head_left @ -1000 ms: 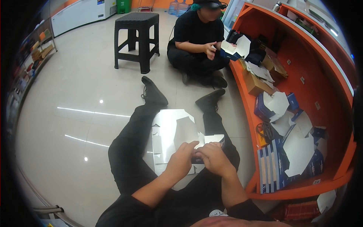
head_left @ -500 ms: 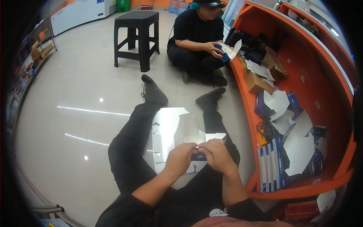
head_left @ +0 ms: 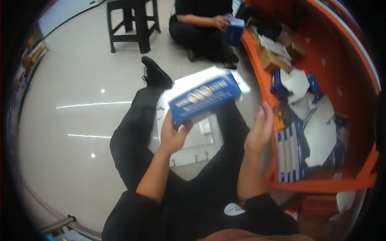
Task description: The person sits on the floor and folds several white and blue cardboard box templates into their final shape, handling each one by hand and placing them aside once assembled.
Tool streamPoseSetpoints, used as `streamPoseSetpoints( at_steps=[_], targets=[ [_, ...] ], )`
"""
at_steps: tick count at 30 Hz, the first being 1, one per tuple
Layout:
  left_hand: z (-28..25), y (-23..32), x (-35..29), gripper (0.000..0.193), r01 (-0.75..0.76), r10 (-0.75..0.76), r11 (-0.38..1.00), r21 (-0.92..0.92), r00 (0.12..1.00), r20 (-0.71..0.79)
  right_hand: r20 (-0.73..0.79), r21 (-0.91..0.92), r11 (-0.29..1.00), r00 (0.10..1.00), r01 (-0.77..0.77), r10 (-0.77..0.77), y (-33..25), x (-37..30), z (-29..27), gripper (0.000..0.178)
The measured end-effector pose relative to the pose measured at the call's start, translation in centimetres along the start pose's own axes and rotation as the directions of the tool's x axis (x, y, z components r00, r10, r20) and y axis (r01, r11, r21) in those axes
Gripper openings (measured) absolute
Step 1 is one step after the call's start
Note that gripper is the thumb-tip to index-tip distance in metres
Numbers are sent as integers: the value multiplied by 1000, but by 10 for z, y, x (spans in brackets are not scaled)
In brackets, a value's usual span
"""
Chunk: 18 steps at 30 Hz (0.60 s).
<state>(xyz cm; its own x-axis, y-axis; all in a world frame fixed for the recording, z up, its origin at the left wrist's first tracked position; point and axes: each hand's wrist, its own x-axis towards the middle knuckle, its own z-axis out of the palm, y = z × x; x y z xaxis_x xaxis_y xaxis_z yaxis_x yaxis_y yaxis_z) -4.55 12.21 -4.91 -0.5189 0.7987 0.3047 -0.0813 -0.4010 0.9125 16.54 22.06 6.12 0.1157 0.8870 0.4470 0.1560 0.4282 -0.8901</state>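
Note:
A blue cardboard box (head_left: 207,98) with white inner flaps is raised over my lap, slightly smeared by motion. My left hand (head_left: 173,134) grips it at the lower left corner, thumb on the near side. Its printed blue side faces me, and white flaps stick out along the far edge and at the right end. To the right of the box, apart from it, my right hand (head_left: 259,130) is up with fingers stretched and nothing in it. Below, between my legs, flat white carton blanks (head_left: 185,160) lie on the floor.
Across from me a seated person holds another blue box (head_left: 234,31). A black stool (head_left: 138,38) stands at the far left. Along the right runs an orange shelf (head_left: 321,185) with blue-and-white cartons (head_left: 319,136), a stack of flat blanks (head_left: 287,154) and a brown box (head_left: 268,60).
The blue box has come up and turned its printed side toward me. My right hand has let go and moved right. The view has tilted down; the other person's box now looks closed.

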Motion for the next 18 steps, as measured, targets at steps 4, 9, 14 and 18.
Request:
streamPoseSetpoints(
  at_steps=[4, 9, 14, 18],
  targets=[
    [-18, 2, 3, 42, 46, -23, 983, -175, 991, 134, 200, 163, 970, 969, -181, 147, 2, 1, 15, 40],
    [-3, -10, -2, 40, 100, -46, 966, -240, 974, 221, 234, 409, 875, 957, -259, 174, 0, 0, 22, 40],
    [-11, -18, -4, 38, 200, -104, 938, -283, 942, 320, 228, 441, 880, 971, -174, 78, 11, 2, 22, 37],
    [-4, -9, 8, 77, 439, -368, 879, -187, 873, 319, 257, 459, 879, 966, -127, 5, 15, 6, 14, 29]
  ],
)
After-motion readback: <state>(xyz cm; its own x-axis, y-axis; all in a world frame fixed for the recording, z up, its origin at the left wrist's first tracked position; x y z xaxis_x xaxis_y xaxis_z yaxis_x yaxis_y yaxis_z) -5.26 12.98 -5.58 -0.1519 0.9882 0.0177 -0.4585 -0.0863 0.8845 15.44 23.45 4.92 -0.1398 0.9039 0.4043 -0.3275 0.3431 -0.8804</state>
